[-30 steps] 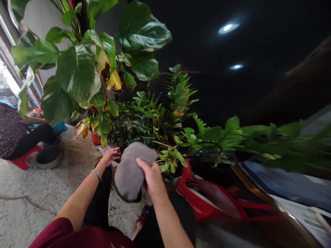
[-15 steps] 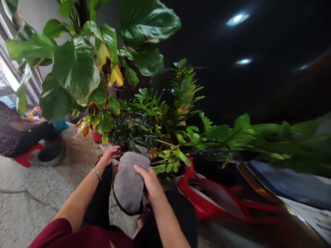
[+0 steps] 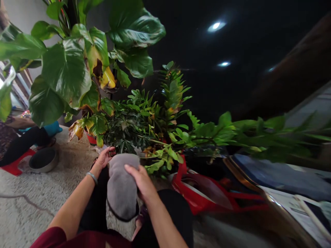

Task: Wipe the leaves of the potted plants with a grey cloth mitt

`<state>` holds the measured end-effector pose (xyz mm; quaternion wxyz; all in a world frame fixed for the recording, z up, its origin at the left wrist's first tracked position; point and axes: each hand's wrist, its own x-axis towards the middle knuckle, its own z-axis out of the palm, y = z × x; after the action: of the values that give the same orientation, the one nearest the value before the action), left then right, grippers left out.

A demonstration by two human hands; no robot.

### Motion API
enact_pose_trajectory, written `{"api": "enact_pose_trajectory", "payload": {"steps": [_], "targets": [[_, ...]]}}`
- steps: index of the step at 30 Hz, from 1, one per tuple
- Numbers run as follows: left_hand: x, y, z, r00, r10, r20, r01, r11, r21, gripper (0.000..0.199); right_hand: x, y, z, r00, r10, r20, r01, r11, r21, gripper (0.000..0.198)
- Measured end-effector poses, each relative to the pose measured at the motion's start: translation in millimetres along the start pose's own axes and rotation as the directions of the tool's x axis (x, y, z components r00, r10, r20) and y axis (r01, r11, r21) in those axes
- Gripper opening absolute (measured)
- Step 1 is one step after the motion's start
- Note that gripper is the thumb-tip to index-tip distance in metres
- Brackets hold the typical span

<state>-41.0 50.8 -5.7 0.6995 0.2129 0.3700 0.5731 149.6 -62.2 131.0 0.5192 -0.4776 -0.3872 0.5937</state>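
My right hand (image 3: 141, 181) grips the right side of a grey plush, sole-shaped piece (image 3: 122, 193) with black edging. The thumb lies across its top face and the other fingers are hidden underneath. The piece is held above the floor between my knees. To its left, near the far end, is my left hand (image 3: 103, 157), palm turned partly up with fingers loosely apart. A small gap separates it from the plush, and nothing shows in it. A bracelet circles that wrist.
Leafy potted plants (image 3: 129, 127) stand close ahead. On the right are a red bag (image 3: 201, 194) and a surface with flat items (image 3: 274, 175). At left, a person (image 3: 23, 141) sits on a red stool (image 3: 18, 163) beside a grey basin (image 3: 43, 160).
The view has swung a little to the right, so everything sits further left in the picture. Both hands and the plush piece keep about the same pose.
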Motion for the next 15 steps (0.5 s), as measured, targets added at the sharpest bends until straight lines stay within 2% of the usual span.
{"api": "enact_pose_trajectory", "payload": {"steps": [2,4,6,7,10,13,15], "targets": [[-1,1,-1,0.999,0.039,0.001,-0.039,0.999,0.021,0.027,16,-24,-17,0.987,-0.078,-0.142,0.079,0.997,-0.002,0.032],[-2,3,-1,0.998,0.060,0.009,-0.061,0.997,0.051,0.026,49,-49,-29,0.924,-0.166,-0.344,0.181,0.983,0.014,0.035],[-4,4,0,0.998,0.066,0.011,-0.067,0.995,0.071,0.025,82,-61,-31,0.880,-0.135,-0.456,0.192,0.978,0.082,0.031],[-4,4,0,0.998,0.070,0.007,-0.070,0.995,0.075,0.025,93,-60,-29,0.884,-0.089,-0.458,0.164,0.979,0.125,0.027],[-3,2,0,0.997,0.071,-0.005,-0.070,0.995,0.069,0.025,87,-32,-15,0.950,0.038,-0.309,0.022,0.982,0.189,0.021],[2,-1,-2,0.998,0.069,-0.014,-0.068,0.997,0.037,0.024,43,-2,-6,0.984,0.132,-0.119,-0.112,0.980,0.161,0.028],[4,-3,-3,0.998,0.061,-0.008,-0.061,0.998,0.024,0.022,18,-2,-5,0.991,0.129,-0.031,-0.125,0.985,0.118,0.038]]}}
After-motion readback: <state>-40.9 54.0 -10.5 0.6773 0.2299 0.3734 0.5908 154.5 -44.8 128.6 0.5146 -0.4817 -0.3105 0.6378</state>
